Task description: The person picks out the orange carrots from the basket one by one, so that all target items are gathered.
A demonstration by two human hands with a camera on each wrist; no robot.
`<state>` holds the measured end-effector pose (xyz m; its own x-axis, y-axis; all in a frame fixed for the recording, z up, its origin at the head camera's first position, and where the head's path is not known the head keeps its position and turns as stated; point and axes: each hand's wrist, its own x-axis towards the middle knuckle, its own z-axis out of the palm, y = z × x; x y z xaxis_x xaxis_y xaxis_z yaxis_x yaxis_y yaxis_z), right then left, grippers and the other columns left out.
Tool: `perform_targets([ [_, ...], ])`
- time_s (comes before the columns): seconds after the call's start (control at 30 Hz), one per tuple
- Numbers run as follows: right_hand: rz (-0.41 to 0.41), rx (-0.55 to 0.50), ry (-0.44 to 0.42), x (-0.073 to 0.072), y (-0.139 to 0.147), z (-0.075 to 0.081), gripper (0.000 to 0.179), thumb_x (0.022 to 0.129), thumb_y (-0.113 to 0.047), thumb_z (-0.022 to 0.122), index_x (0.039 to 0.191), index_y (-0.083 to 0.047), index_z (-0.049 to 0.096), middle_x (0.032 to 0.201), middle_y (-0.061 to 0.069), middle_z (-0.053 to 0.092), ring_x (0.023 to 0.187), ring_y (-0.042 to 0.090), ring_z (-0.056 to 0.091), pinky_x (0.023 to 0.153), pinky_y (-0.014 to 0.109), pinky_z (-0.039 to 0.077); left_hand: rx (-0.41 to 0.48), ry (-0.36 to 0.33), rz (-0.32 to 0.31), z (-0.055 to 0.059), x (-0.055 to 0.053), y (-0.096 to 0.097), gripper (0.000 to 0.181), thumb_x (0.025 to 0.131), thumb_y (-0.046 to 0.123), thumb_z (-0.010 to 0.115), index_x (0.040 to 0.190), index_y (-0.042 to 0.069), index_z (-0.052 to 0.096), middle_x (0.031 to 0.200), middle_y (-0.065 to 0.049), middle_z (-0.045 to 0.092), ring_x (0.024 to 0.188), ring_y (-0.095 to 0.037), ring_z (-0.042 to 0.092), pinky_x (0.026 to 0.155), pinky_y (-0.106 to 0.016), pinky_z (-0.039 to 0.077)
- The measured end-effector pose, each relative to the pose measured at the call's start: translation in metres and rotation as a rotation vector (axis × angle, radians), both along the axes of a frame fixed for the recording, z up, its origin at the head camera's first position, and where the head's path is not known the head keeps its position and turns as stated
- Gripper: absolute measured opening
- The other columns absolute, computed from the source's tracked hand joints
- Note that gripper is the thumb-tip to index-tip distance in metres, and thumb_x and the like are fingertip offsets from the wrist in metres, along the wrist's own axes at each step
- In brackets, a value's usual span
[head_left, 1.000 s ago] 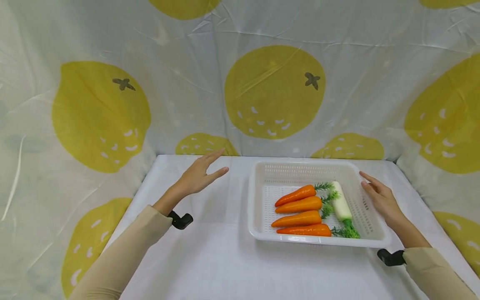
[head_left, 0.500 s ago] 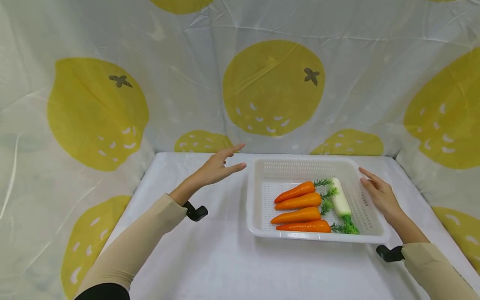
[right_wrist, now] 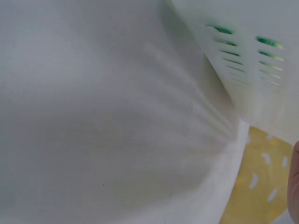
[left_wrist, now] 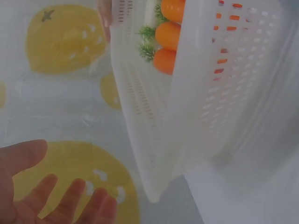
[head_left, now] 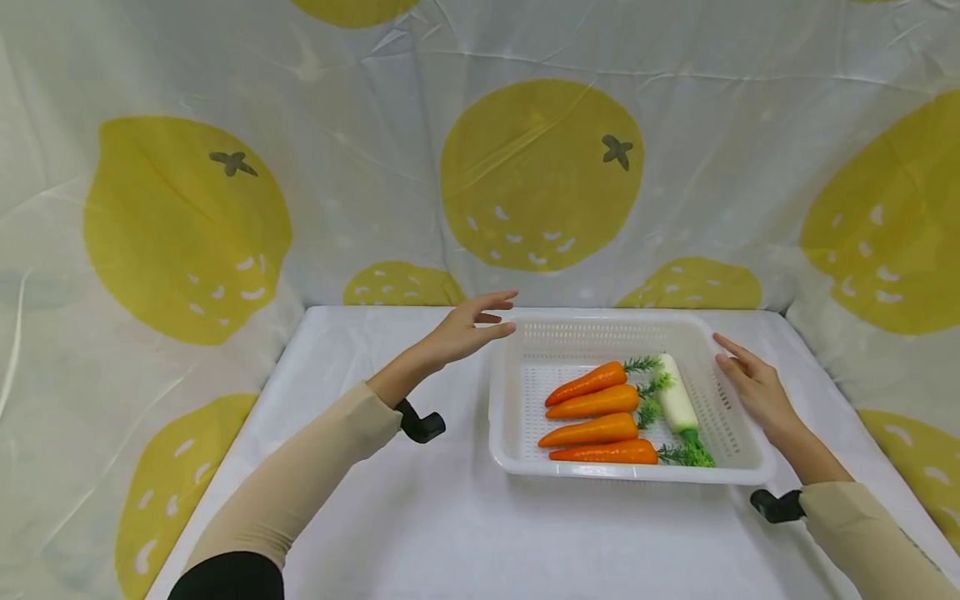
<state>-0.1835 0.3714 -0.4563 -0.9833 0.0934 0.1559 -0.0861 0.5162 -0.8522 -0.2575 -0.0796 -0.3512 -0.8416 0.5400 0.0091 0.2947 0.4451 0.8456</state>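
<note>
A white plastic basket (head_left: 600, 471) with slotted walls holds several orange carrots (head_left: 600, 403) with feathery green tops. Beside those tops lies a white radish (head_left: 677, 396), its green leaves toward the front. My left hand (head_left: 467, 332) is raised near the basket's back left corner, fingers spread and holding nothing. In the left wrist view, the fingers of that hand (left_wrist: 60, 196) are loosely bent and apart from the basket wall (left_wrist: 201, 112). My right hand (head_left: 761, 392) is at the basket's right rim with extended fingers. Only a sliver of it shows in the right wrist view.
The basket stands on a table with a white cloth (head_left: 480, 533), toward the back right. A pale curtain (head_left: 360, 150) printed with large lemons hangs behind the table and along both sides. Each wrist wears a black camera mount (head_left: 422, 423).
My left hand has moved right across the table, from well left of the basket to its back left corner. My right hand stays at the right rim, and the basket keeps its place.
</note>
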Motion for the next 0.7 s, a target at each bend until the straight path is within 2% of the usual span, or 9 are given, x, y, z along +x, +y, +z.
perform_targets([
  [0.37, 0.008, -0.04, 0.004, -0.002, 0.001, -0.003, 0.056, 0.106, -0.032, 0.051, 0.153, -0.006, 0.037, 0.092, -0.029, 0.059, 0.081, -0.008, 0.056, 0.065, 0.013, 0.046, 0.094, -0.035, -0.015, -0.003, -0.008, 0.04, 0.055, 0.098, 0.02, 0.065, 0.15, 0.016, 0.047, 0.142, -0.011, 0.054, 0.122, -0.027, 0.056, 0.098, -0.042, 0.049],
  [0.57, 0.012, -0.066, 0.009, -0.004, 0.002, -0.005, 0.055, 0.106, -0.028, 0.052, 0.152, -0.003, 0.037, 0.092, -0.029, 0.061, 0.08, -0.008, 0.056, 0.065, 0.012, 0.047, 0.151, -0.102, -0.026, -0.008, -0.011, 0.062, 0.053, 0.097, 0.016, 0.066, 0.148, 0.014, 0.05, 0.137, -0.013, 0.057, 0.116, -0.029, 0.06, 0.098, -0.039, 0.049],
  [0.7, 0.014, -0.071, 0.012, -0.004, 0.003, -0.005, 0.055, 0.106, -0.026, 0.052, 0.152, -0.002, 0.036, 0.092, -0.028, 0.061, 0.08, -0.007, 0.056, 0.064, 0.013, 0.047, 0.167, -0.164, -0.027, -0.016, -0.013, 0.076, 0.052, 0.097, 0.016, 0.066, 0.147, 0.014, 0.051, 0.136, -0.012, 0.058, 0.116, -0.028, 0.06, 0.099, -0.04, 0.049],
])
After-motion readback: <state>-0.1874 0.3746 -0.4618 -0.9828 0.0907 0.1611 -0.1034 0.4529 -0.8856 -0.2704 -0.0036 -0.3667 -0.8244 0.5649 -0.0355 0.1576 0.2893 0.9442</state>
